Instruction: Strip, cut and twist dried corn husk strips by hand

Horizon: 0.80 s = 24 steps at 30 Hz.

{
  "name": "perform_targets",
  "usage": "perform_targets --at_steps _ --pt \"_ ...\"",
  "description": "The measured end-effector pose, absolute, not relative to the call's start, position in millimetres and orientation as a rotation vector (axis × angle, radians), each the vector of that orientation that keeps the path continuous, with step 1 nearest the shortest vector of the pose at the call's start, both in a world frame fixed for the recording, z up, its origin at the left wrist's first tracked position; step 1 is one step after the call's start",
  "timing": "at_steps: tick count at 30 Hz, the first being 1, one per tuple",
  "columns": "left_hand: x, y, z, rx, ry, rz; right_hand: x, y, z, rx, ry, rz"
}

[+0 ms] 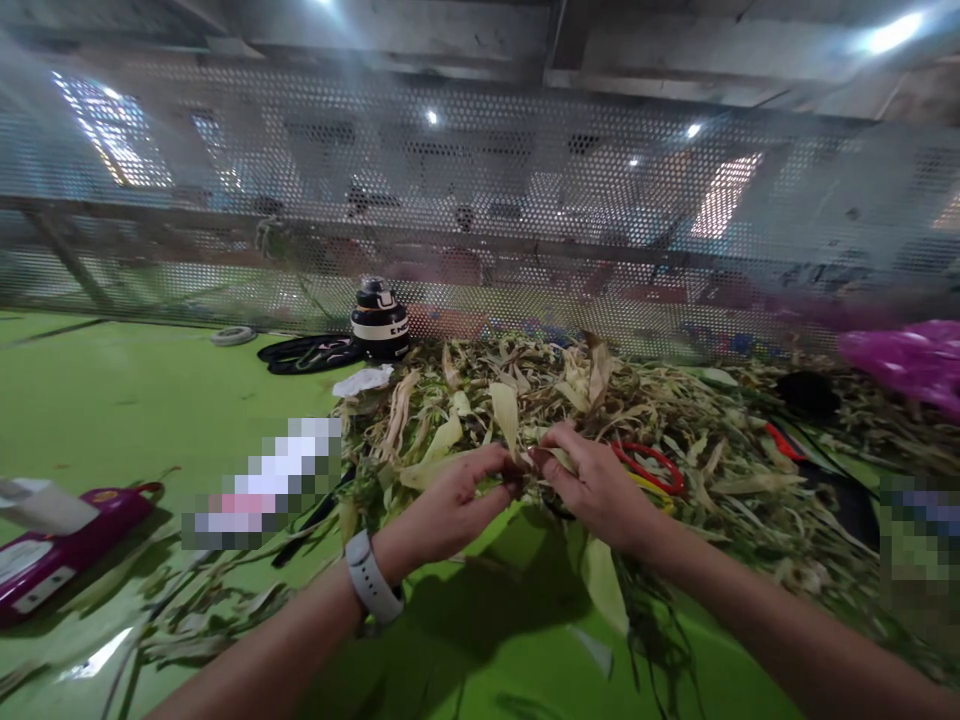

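Corn husk [505, 416] lay at the fingertips of the left hand [454, 500] and the right hand [592, 487], one pale blade of it standing up just beyond where they nearly met. Both hands were pinched narrow on bits of husk — exactly which strip each one gripped was too small to tell. A watch [371, 580] circled the left wrist. A heap [697, 400] of dry leaves spread beyond and rightward — a red ring [679, 474] lay on it beside the right hand. Behind, a dark bottle [380, 330] stood on the green bench [165, 390].
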State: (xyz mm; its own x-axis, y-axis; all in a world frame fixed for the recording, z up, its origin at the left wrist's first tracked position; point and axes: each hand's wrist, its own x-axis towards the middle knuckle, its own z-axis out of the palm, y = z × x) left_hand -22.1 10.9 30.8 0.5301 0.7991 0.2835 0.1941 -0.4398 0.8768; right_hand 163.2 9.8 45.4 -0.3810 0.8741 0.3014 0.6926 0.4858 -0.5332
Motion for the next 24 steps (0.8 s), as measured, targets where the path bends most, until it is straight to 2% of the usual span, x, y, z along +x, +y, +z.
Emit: perform_targets --at_steps 12,24 --pt "-14 14 15 1.47 0.798 0.934 156 7 31 -1.289 -1.919 0.555" --pt "-5 6 12 0.935 0.785 1.146 140 5 14 -1.135 -1.314 1.323"
